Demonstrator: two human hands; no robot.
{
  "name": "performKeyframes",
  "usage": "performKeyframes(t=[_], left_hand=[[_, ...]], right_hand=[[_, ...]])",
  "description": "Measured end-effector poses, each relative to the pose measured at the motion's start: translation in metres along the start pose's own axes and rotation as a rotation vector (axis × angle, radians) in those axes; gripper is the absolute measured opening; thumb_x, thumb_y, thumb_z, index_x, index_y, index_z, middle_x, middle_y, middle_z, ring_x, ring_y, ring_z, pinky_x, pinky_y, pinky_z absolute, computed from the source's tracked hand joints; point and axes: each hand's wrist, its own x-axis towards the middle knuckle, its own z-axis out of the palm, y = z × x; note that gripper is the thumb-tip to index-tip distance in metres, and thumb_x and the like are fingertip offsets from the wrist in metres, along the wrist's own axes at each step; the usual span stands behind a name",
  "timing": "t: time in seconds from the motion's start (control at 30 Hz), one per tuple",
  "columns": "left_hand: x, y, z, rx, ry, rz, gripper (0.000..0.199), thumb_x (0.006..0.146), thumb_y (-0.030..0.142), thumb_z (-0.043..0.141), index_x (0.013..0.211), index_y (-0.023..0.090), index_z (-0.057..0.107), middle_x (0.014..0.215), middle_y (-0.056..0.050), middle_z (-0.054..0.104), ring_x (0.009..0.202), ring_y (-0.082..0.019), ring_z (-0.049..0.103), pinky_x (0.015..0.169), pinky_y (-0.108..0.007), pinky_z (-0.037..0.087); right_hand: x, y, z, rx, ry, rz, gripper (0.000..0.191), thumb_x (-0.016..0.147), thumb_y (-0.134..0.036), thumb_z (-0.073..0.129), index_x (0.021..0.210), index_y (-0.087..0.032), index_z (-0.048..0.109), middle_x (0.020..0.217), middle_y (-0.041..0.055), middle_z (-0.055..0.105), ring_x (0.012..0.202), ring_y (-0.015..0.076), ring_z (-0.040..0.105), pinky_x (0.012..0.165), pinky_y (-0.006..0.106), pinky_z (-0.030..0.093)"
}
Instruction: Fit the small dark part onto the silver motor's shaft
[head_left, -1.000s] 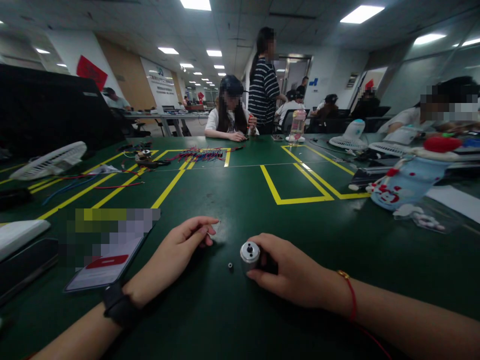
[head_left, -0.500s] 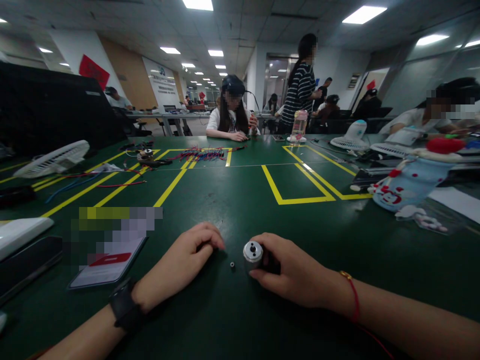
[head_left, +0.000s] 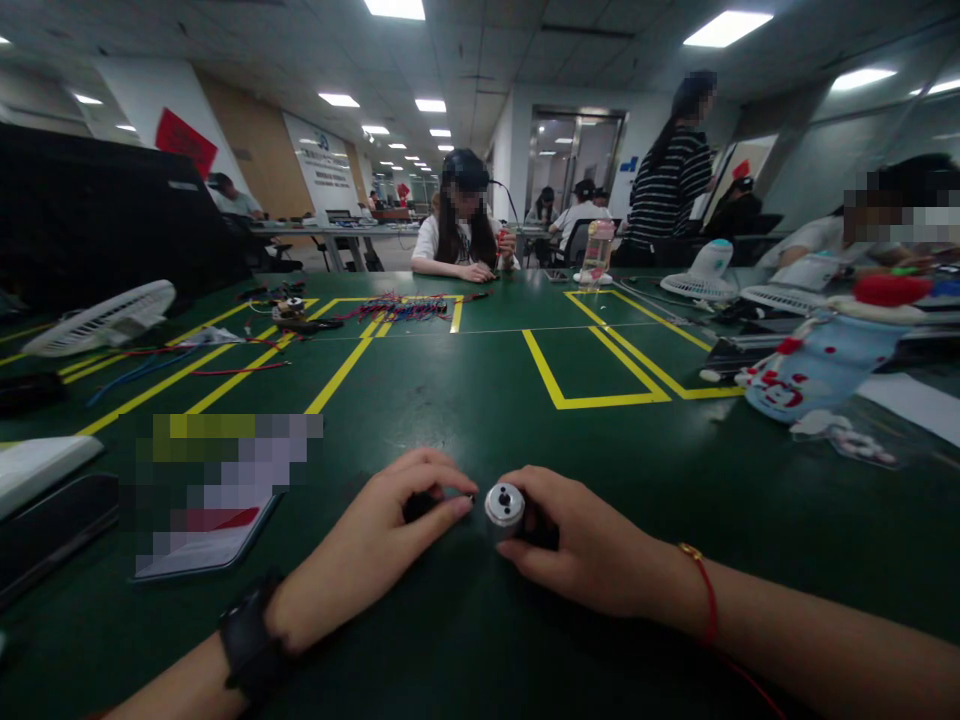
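A small silver motor (head_left: 505, 508) stands upright on the green table, its round end face upward with a dark centre and two small holes. My right hand (head_left: 574, 535) is closed around its side from the right. To the left of the motor, my left hand (head_left: 405, 510) pinches a tiny dark metal piece (head_left: 472, 497) between thumb and forefinger. Most of that piece is hidden by the fingertips. A narrow gap lies between it and the motor.
A phone (head_left: 217, 520) lies on the left, partly blurred out. Bundled red and blue wires (head_left: 405, 308) lie further back. A light-blue cup (head_left: 825, 365) stands at right, near white fans (head_left: 701, 275). Across the table (head_left: 450, 400) sits a co-worker (head_left: 461, 220); other people are behind.
My left hand has moved right and closed on the tiny metal piece that lay on the table. My right hand and the motor have stayed put. A standing person behind has moved right.
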Motion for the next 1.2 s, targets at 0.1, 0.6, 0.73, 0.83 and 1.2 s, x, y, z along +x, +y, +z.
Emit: performKeyframes(t=[0.1,0.6,0.73,0.83,1.2], left_hand=[[0.003,0.009,0.003,-0.054,0.143,0.010,0.015,0.091,0.024,0.054,0.100,0.026,0.066,0.101,-0.002,0.059,0.095,-0.018,0.056,0.085,-0.033,0.045],[0.006,0.026,0.008,-0.099,0.160,0.013,0.014,0.089,0.022,0.057,0.094,0.026,0.070,0.095,-0.001,0.059,0.089,-0.017,0.058,0.081,-0.030,0.046],[0.007,0.024,0.010,-0.084,0.128,0.017,0.015,0.089,0.023,0.058,0.095,0.028,0.071,0.096,0.000,0.057,0.091,-0.017,0.057,0.083,-0.029,0.045],[0.006,0.026,0.010,-0.040,0.100,0.034,0.018,0.089,0.022,0.057,0.099,0.029,0.071,0.099,-0.001,0.057,0.093,-0.018,0.056,0.083,-0.030,0.046],[0.001,0.024,0.007,-0.104,0.031,0.026,0.026,0.095,0.023,0.047,0.109,0.034,0.066,0.108,0.000,0.054,0.103,-0.018,0.054,0.093,-0.032,0.041]], right_hand=[[0.001,0.000,0.001,0.001,0.005,-0.005,0.027,0.078,-0.017,0.064,0.104,-0.019,0.055,0.091,0.0028,0.058,0.076,0.0161,0.051,0.067,0.029,0.041],[0.002,0.002,0.002,-0.008,0.007,-0.036,0.025,0.078,-0.017,0.064,0.101,-0.019,0.054,0.087,0.0009,0.056,0.074,0.0152,0.049,0.065,0.028,0.040],[0.002,0.001,0.002,-0.023,0.000,-0.026,0.025,0.079,-0.019,0.063,0.103,-0.019,0.053,0.088,0.0012,0.055,0.074,0.0154,0.050,0.065,0.028,0.040],[0.002,0.001,0.002,-0.025,0.008,-0.031,0.024,0.079,-0.018,0.063,0.101,-0.019,0.054,0.086,0.0009,0.055,0.073,0.0153,0.050,0.064,0.028,0.040],[0.001,0.002,0.002,-0.017,0.004,-0.032,0.030,0.079,-0.018,0.063,0.107,-0.019,0.054,0.090,0.0021,0.056,0.074,0.0154,0.050,0.066,0.029,0.041]])
